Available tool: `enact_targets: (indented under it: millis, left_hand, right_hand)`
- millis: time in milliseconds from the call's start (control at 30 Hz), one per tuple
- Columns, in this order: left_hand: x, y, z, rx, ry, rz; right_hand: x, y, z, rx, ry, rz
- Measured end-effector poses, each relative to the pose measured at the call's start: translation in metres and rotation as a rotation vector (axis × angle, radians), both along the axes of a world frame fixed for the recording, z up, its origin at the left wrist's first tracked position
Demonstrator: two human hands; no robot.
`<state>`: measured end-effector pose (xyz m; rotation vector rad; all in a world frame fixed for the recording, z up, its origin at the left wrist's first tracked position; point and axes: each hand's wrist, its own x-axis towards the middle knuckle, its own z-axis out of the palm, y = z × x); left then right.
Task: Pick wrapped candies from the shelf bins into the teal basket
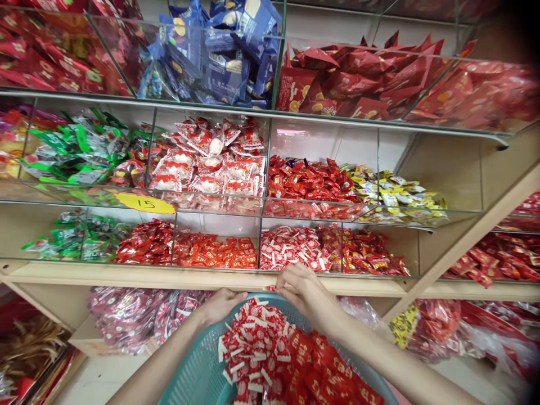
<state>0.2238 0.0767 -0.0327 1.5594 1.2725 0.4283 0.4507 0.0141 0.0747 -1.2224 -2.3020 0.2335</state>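
Observation:
A teal plastic basket (pixel 189 365) sits low in front of me, below the shelf edge. My left hand (pixel 221 305) is closed on its far left rim, thumb toward the inside. In the basket lie small red-and-white wrapped candies (pixel 255 343) on the left and red wrapped candies (pixel 320 371) on the right. My right hand (pixel 297 287) is above the basket's far rim with its fingers curled. A bit of red-and-white wrapper shows at its fingertips, apparently a wrapped candy (pixel 270 288). Just beyond is a bin of matching red-and-white candies (pixel 291 247).
Clear dividers split the shelves into bins. Above are white-and-red packets (pixel 211 163), green-wrapped sweets (pixel 80 146), blue packets (pixel 228 62) and red packets (pixel 358 73). A yellow tag (pixel 145 202) reads 15. Bulk bags (pixel 122 318) lie under the wooden shelf edge (pixel 126 275).

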Motion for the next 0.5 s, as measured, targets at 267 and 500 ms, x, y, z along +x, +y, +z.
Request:
enact_targets:
  millis: [267,500]
  left_hand:
    - [-0.002,0.001,-0.004,0.030,-0.040,-0.023]
    - [-0.002,0.001,-0.005,0.011,-0.037,-0.031]
  right_hand:
    - [0.007,0.010,-0.034,-0.148,0.018,-0.032]
    - [0.013,0.024,-0.061,-0.194,0.061,-0.091]
